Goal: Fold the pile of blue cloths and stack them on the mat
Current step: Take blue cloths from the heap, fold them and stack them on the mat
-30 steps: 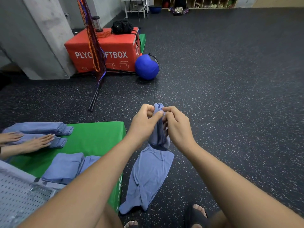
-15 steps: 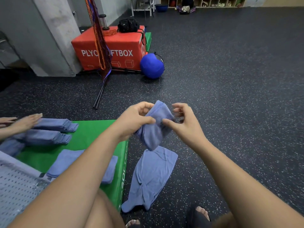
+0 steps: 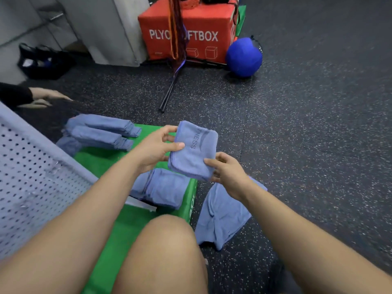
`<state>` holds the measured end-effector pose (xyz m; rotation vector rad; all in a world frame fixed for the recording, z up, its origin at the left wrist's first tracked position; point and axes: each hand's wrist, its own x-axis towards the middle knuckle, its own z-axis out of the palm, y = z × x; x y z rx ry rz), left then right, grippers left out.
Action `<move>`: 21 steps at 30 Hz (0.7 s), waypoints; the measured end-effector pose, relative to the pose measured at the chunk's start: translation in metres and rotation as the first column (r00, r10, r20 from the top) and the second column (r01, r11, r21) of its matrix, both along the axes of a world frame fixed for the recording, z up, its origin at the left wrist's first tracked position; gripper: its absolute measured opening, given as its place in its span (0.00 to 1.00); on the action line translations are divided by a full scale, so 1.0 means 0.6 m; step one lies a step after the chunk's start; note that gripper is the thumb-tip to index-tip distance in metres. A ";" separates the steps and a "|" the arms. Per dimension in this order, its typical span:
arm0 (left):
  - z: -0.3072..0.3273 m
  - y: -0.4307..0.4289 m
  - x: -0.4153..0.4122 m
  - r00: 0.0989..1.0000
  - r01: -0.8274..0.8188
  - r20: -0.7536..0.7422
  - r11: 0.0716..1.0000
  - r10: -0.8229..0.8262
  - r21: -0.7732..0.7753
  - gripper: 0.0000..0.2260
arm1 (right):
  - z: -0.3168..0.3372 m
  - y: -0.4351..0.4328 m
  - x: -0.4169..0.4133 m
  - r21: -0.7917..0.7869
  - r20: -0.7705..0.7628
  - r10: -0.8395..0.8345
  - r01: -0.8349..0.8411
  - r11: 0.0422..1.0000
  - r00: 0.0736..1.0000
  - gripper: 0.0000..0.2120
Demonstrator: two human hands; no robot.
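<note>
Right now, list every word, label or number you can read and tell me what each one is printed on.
"PLYO" and "FTBOX": white print on the front of the red box; the hanging straps hide the letters between.
"NESS": the end of a darker printed word on the folded blue cloth held by the left hand and right hand.
White print on the side of the green mat: cut off, unreadable.

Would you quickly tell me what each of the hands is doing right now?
Left hand: grips the folded blue cloth at its left edge.
Right hand: pinches the same cloth's near corner.
</note>
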<state>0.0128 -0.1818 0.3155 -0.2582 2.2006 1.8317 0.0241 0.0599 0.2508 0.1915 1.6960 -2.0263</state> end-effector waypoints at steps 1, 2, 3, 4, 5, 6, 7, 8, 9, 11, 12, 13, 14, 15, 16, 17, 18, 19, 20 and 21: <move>-0.025 -0.021 0.004 0.999 -0.032 0.012 0.997 0.033 -0.065 0.20 | -0.018 -0.025 0.002 0.070 -0.008 -0.006 0.006 0.998 1.000 0.05; -0.050 -0.041 0.007 0.998 -0.048 0.021 0.990 0.052 -0.136 0.20 | -0.040 -0.049 0.003 0.142 -0.018 -0.005 0.008 0.990 1.000 0.04; -0.079 -0.061 0.010 0.997 -0.065 0.025 0.978 0.071 -0.200 0.20 | -0.060 -0.072 0.006 0.191 -0.016 0.006 -0.002 0.982 1.000 0.05; -0.108 -0.082 0.013 0.996 -0.072 0.033 0.958 0.084 -0.276 0.21 | -0.089 -0.096 0.008 0.240 -0.007 0.024 -0.021 0.970 1.000 0.06; -0.138 -0.100 0.014 0.995 -0.076 0.038 0.937 0.095 -0.341 0.21 | -0.112 -0.115 0.011 0.283 -0.005 0.038 -0.035 0.958 0.999 0.07; -0.166 -0.116 0.013 0.993 -0.073 0.050 0.910 0.103 -0.409 0.22 | -0.133 -0.133 0.014 0.336 -0.007 0.058 -0.052 0.941 0.998 0.10; -0.191 -0.130 0.012 0.993 -0.066 0.057 0.882 0.105 -0.466 0.24 | -0.159 -0.151 0.016 0.378 -0.001 0.074 -0.068 0.923 0.997 0.14; -0.209 -0.139 0.012 0.993 -0.053 0.065 0.850 0.103 -0.523 0.25 | -0.180 -0.167 0.017 0.423 0.001 0.088 -0.080 0.903 0.996 0.20; -0.223 -0.145 0.011 0.993 -0.040 0.065 0.821 0.094 -0.570 0.25 | -0.202 -0.181 0.017 0.456 0.002 0.103 -0.093 0.885 0.995 0.24; -0.245 -0.154 0.008 0.996 -0.020 0.050 0.748 0.070 -0.663 0.26 | -0.218 -0.203 0.019 0.524 -0.013 0.111 -0.088 0.847 0.994 0.21; -0.253 -0.158 0.007 0.997 -0.010 0.047 0.711 0.060 -0.703 0.26 | -0.224 -0.211 0.018 0.552 -0.022 0.116 -0.085 0.830 0.993 0.18; -0.264 -0.162 0.006 0.998 0.002 0.048 0.676 0.049 -0.737 0.26 | -0.233 -0.217 0.017 0.568 -0.036 0.129 -0.086 0.819 0.991 0.16; -0.272 -0.165 0.007 0.998 0.018 0.055 0.636 0.039 -0.771 0.27 | -0.243 -0.223 0.015 0.582 -0.029 0.148 -0.104 0.806 0.989 0.16; -0.281 -0.168 0.008 0.998 0.037 0.060 0.585 0.019 -0.810 0.28 | -0.249 -0.227 0.015 0.598 -0.020 0.170 -0.124 0.792 0.985 0.17; -0.286 -0.167 0.011 0.998 0.054 0.064 0.522 0.001 -0.851 0.29 | -0.254 -0.230 0.016 0.619 -0.005 0.191 -0.147 0.772 0.982 0.19; -0.293 -0.166 0.013 0.999 0.049 0.047 0.465 -0.015 -0.884 0.29 | -0.262 -0.232 0.017 0.637 0.012 0.213 -0.171 0.751 0.977 0.19; -0.296 -0.161 0.015 0.999 0.033 0.023 0.426 -0.029 -0.904 0.27 | -0.267 -0.232 0.017 0.655 0.020 0.237 -0.192 0.731 0.971 0.19; -0.300 -0.154 0.017 0.998 0.012 -0.012 0.409 -0.058 -0.913 0.23 | -0.273 -0.229 0.018 0.676 0.017 0.260 -0.203 0.709 0.965 0.19; -0.303 -0.143 0.018 0.994 0.012 -0.032 0.411 -0.101 -0.912 0.20 | -0.276 -0.225 0.019 0.703 -0.008 0.277 -0.192 0.685 0.961 0.19; -0.308 -0.132 0.018 0.987 0.031 -0.039 0.428 -0.153 -0.903 0.18 | -0.276 -0.219 0.020 0.731 -0.054 0.296 -0.164 0.662 0.954 0.20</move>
